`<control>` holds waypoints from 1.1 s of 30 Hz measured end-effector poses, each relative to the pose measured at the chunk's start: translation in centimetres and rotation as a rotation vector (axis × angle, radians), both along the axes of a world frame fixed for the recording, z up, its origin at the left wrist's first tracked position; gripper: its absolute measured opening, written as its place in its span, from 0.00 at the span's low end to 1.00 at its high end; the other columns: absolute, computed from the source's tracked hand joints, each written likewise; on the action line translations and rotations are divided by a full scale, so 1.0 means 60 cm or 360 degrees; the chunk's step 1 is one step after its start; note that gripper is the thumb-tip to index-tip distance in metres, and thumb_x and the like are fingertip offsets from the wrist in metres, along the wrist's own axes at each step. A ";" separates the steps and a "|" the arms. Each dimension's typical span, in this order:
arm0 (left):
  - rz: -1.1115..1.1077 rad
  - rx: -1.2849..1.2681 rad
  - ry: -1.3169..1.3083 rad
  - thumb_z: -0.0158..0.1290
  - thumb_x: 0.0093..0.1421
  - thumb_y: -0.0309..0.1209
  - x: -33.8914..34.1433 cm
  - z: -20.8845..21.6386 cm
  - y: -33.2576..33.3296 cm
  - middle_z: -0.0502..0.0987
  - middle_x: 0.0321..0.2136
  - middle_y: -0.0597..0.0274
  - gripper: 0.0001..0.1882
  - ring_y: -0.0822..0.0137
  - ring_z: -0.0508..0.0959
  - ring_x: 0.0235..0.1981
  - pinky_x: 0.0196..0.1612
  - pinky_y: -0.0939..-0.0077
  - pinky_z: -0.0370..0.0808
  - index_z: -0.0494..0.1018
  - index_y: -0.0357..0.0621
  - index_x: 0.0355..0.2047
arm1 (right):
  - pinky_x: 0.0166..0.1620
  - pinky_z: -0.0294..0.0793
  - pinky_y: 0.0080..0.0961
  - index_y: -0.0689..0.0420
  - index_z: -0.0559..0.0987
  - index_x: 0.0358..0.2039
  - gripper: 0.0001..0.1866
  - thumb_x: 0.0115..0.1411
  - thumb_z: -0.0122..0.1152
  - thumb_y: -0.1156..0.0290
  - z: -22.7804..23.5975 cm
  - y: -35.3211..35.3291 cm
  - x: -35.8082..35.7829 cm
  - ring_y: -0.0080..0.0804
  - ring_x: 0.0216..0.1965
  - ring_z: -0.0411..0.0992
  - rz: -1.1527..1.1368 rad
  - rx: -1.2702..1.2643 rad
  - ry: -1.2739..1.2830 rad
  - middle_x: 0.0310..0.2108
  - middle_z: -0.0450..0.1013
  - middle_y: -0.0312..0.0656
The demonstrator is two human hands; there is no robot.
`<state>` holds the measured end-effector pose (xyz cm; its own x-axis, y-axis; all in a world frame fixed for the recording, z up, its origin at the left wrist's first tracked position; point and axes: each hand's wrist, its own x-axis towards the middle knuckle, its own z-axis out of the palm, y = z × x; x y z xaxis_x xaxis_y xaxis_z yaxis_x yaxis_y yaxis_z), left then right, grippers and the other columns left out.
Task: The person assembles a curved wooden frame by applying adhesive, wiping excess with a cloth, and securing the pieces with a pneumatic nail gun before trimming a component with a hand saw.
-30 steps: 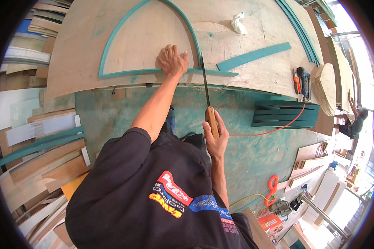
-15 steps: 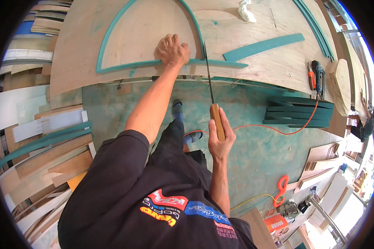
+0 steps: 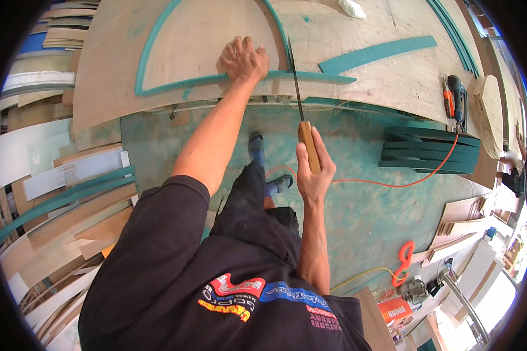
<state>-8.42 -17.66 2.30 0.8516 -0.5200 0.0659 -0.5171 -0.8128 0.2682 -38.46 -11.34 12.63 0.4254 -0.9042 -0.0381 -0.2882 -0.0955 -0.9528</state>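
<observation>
My right hand (image 3: 315, 164) is closed round the wooden handle of a handsaw (image 3: 298, 88). Its thin blade points away from me and crosses a straight teal strip (image 3: 187, 86), just right of the corner where a curved teal strip (image 3: 147, 44) meets it. Together the two strips form an arch shape lying on the plywood worktop (image 3: 108, 76). Leaning on this piece, my left hand (image 3: 246, 61) has its fingers spread on the wood inside the arch, with the heel of the hand over the straight strip. The strip's tapered end extends to the right past the blade.
Right of the saw lies a loose teal strip (image 3: 380, 54), with more long strips (image 3: 454, 35) beyond. A corded power tool (image 3: 457, 102) sits at the worktop's right edge. Its orange cord (image 3: 386, 185) runs over the floor, past stacked dark-green curved pieces (image 3: 430, 151). Boards (image 3: 70, 175) are piled at left.
My right hand has pushed the saw forward across the strip, away from me. My left hand stays on the piece, while the whole view has shifted slightly.
</observation>
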 end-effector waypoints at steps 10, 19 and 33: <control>0.0033 0.0071 0.0019 0.45 0.70 0.47 -0.007 0.002 -0.002 0.57 0.69 0.59 0.28 0.54 0.55 0.71 0.69 0.41 0.55 0.64 0.52 0.67 | 0.50 0.76 0.24 0.64 0.78 0.59 0.23 0.64 0.65 0.72 0.001 -0.008 -0.003 0.27 0.47 0.79 -0.0005 0.0077 0.0008 0.50 0.81 0.51; 0.0009 0.0068 0.0074 0.44 0.70 0.45 -0.009 0.009 -0.001 0.56 0.70 0.58 0.28 0.53 0.53 0.72 0.70 0.41 0.54 0.62 0.51 0.68 | 0.45 0.78 0.24 0.62 0.76 0.61 0.26 0.63 0.65 0.73 -0.018 0.012 -0.006 0.30 0.43 0.82 0.0026 -0.0082 -0.0028 0.47 0.82 0.53; 0.0044 0.0094 0.0012 0.46 0.69 0.48 0.000 0.004 -0.010 0.59 0.70 0.60 0.29 0.54 0.56 0.72 0.71 0.44 0.52 0.65 0.55 0.68 | 0.51 0.75 0.23 0.63 0.77 0.61 0.23 0.66 0.63 0.73 -0.022 -0.015 0.040 0.28 0.48 0.79 -0.0010 0.0097 0.0009 0.51 0.81 0.49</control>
